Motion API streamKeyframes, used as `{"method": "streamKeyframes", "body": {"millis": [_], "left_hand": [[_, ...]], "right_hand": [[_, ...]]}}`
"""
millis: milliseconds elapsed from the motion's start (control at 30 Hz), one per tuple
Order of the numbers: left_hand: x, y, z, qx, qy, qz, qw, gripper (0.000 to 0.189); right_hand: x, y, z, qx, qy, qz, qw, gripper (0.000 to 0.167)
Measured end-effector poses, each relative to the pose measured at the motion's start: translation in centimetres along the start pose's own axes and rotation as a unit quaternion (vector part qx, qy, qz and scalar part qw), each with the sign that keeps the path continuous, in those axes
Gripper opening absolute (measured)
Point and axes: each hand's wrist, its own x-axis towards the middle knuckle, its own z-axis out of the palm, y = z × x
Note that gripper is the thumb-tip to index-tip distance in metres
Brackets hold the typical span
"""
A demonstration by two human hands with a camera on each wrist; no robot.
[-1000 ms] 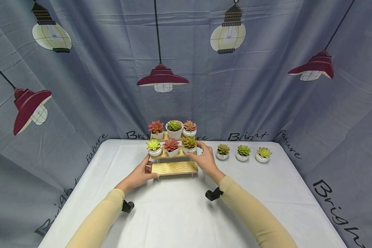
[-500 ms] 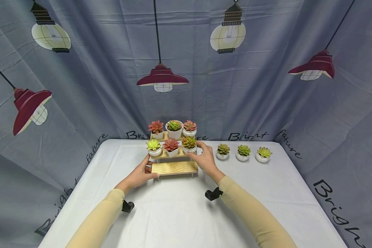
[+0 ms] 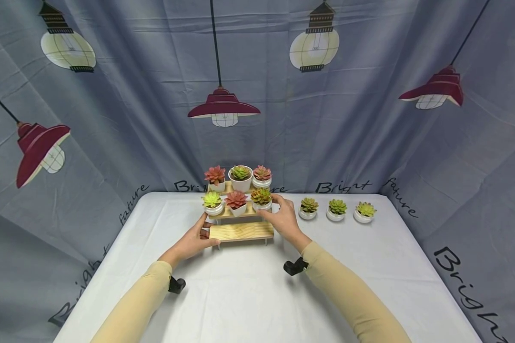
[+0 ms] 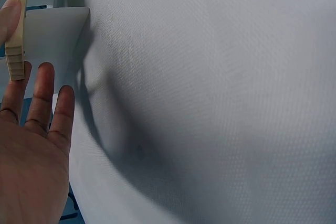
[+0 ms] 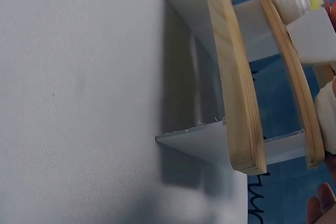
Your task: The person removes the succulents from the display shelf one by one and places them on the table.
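Note:
A tiered wooden plant stand (image 3: 242, 231) with white supports stands on the table. In the head view my left hand (image 3: 194, 244) holds its left end; the thumb (image 4: 9, 20) lies on the lowest plank in the left wrist view, other fingers extending beside that end. My right hand (image 3: 285, 220) pinches the white pot of a green-and-red succulent (image 3: 261, 197) at the right of the middle tier. Beside it sit a red succulent (image 3: 237, 202) and a yellow-green succulent (image 3: 213, 202). The right wrist view shows the plank ends (image 5: 244, 150), with that hand mostly cut off.
The top tier bears a red succulent (image 3: 215, 177), a green succulent (image 3: 240, 175) and a pinkish succulent (image 3: 262, 175). To the right, three potted succulents stand in a row: brownish green (image 3: 308, 207), green (image 3: 337, 209) and yellow-green (image 3: 364, 212). A printed curtain (image 3: 326, 124) hangs behind the white table (image 3: 240, 290).
The head view shifts very slightly. Both hands keep their places at the stand and the pot.

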Motion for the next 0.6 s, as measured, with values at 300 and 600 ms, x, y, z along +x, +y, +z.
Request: {"method": "streamKeyframes", "body": {"millis": [300,600], "left_hand": [[0.1,0.0,0.0,0.006,0.0,-0.002,1.0,0.116],[0.2,-0.2,0.1,0.012,0.002,-0.003,0.9999,0.117]], "right_hand": [[-0.6,-0.2,-0.8,-0.01,0.0,-0.01,0.9999,0.08],[-1.2,0.3,-2.6,-0.021,0.012,-0.033,0.9992,0.079]]}}
